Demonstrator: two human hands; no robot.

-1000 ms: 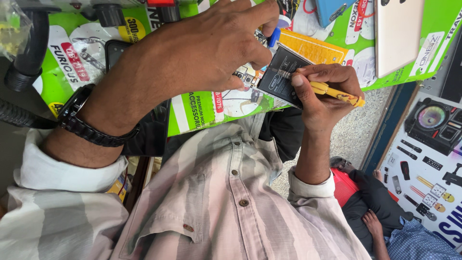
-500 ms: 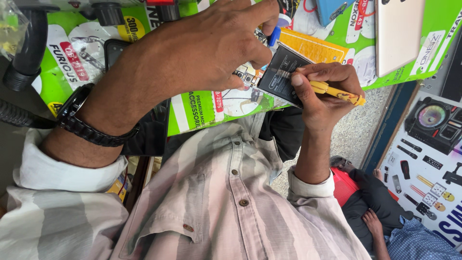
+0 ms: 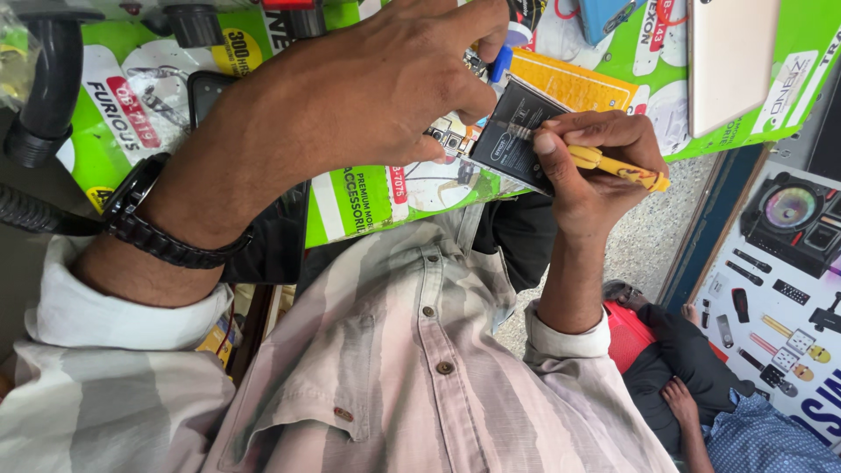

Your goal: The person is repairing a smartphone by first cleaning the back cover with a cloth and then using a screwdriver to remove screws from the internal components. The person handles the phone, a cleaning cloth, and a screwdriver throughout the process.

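From the head camera, your left hand point(image 3: 377, 88) clamps over an opened phone point(image 3: 451, 136) above the green bench point(image 3: 368, 197), a black battery point(image 3: 517, 136) jutting out beside it. Your right hand point(image 3: 596, 162) grips a yellow tool point(image 3: 618, 166), its tip at the battery's edge. The battery looks thin, stiff and puncture-prone; lift it by its edges.

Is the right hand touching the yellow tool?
Touching. The head view shows the right hand wrapped around the yellow tool, fingers pressed on its handle.
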